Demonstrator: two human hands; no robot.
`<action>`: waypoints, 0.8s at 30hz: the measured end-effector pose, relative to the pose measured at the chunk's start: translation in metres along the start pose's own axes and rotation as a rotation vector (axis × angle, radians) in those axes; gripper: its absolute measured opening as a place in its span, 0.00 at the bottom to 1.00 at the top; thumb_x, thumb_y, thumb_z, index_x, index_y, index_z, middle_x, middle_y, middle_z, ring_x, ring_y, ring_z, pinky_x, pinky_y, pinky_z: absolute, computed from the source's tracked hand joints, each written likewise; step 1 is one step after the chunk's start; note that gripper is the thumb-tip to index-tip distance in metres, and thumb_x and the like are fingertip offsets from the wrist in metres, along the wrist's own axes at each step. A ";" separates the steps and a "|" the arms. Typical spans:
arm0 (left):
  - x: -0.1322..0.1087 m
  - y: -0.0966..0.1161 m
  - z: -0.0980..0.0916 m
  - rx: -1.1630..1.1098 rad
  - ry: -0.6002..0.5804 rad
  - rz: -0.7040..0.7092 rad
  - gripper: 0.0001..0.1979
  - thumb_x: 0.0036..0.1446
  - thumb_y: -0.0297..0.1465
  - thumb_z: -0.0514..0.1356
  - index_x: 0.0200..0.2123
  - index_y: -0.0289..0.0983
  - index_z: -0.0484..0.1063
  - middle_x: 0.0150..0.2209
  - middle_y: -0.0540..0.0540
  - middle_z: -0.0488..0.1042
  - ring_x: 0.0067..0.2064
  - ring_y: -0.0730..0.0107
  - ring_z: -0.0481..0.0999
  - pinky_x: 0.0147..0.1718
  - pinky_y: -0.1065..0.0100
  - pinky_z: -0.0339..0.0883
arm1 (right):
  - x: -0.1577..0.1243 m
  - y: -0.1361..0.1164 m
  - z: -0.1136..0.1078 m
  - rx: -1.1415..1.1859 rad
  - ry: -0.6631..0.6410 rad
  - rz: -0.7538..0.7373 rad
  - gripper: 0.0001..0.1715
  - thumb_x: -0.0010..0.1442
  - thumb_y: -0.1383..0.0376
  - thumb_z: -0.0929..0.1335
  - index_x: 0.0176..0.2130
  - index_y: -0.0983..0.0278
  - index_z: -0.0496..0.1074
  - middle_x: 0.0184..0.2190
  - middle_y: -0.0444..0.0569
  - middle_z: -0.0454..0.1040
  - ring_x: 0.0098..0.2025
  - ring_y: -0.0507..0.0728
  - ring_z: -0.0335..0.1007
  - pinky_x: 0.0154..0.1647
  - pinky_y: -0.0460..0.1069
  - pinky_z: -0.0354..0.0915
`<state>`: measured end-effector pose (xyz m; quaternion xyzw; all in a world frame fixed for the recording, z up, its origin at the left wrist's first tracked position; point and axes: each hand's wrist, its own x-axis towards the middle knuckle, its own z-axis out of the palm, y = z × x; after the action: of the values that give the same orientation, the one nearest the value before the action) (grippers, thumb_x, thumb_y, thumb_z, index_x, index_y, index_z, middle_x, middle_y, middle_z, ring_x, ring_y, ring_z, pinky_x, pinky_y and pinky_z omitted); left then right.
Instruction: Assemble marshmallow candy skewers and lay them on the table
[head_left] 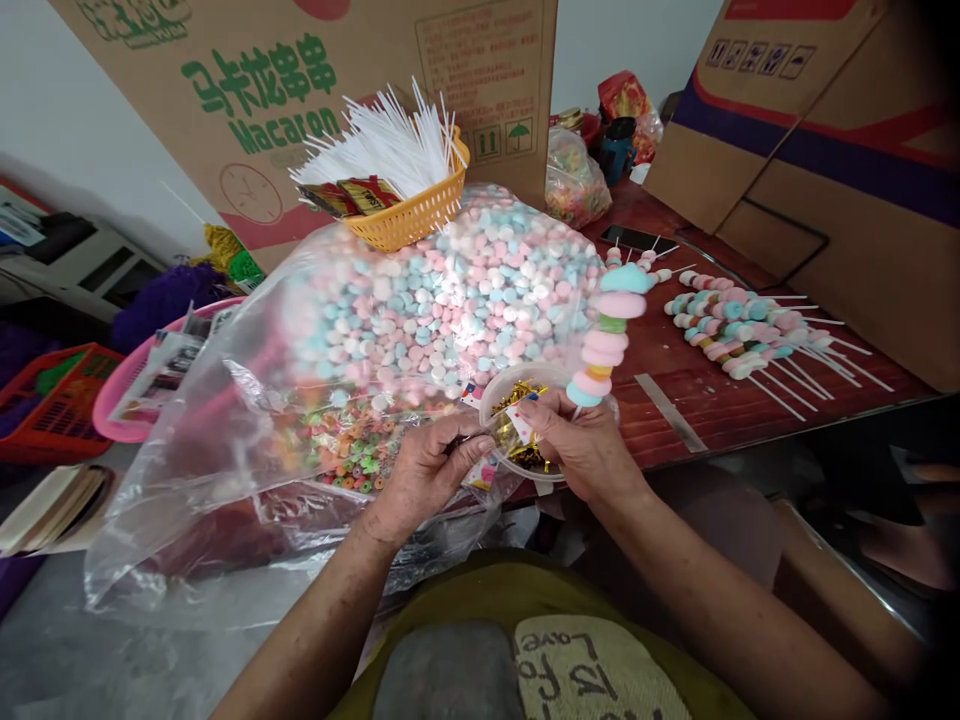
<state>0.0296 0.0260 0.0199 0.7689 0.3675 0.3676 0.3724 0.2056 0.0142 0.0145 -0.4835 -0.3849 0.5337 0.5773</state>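
A skewer of pink, blue and white marshmallows (604, 345), with green and orange rings between some of them, stands nearly upright in my right hand (592, 445). My right thumb also rests on a small white printed piece (519, 424). Opposite it, my left hand (433, 468) is closed in a pinch; what its fingertips hold is too small to make out. Below and behind both hands is a round clear plastic tub (491, 385) with gold twist ties (517, 395) inside. A large clear bag of marshmallows (450, 300) lies just beyond, with colourful cereal rings (360, 445) at its near side.
An orange basket (412, 215) of white sticks sits on the marshmallow bag. Several finished skewers (750, 325) lie on the red table (660, 400) at right, near a phone (637, 238). Cardboard boxes (390, 50) stand behind. A pink basin (120, 400) is at left.
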 end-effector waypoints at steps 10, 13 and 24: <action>-0.007 -0.013 -0.026 0.093 0.164 0.087 0.12 0.62 0.35 0.54 0.30 0.38 0.74 0.26 0.51 0.73 0.28 0.74 0.70 0.29 0.72 0.63 | -0.016 -0.038 -0.093 -0.821 -0.048 -0.733 0.10 0.58 0.71 0.66 0.40 0.60 0.72 0.32 0.48 0.72 0.34 0.53 0.68 0.37 0.48 0.65; -0.006 -0.014 -0.029 0.087 0.164 0.107 0.12 0.61 0.36 0.55 0.31 0.37 0.74 0.27 0.50 0.73 0.29 0.72 0.71 0.31 0.71 0.64 | -0.018 -0.046 -0.105 -0.907 -0.083 -0.919 0.16 0.56 0.76 0.67 0.43 0.60 0.70 0.32 0.48 0.72 0.34 0.53 0.68 0.37 0.48 0.65; 0.001 -0.006 -0.039 0.172 0.061 0.174 0.11 0.62 0.30 0.55 0.27 0.36 0.69 0.24 0.50 0.70 0.27 0.75 0.69 0.27 0.73 0.63 | -0.020 -0.060 -0.127 -1.361 -0.222 -1.237 0.15 0.56 0.74 0.67 0.45 0.66 0.68 0.35 0.56 0.72 0.35 0.57 0.70 0.34 0.50 0.68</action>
<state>-0.0047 0.0414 0.0327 0.8153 0.3408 0.3888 0.2605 0.3394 -0.0225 0.0442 -0.3731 -0.8580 -0.1671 0.3109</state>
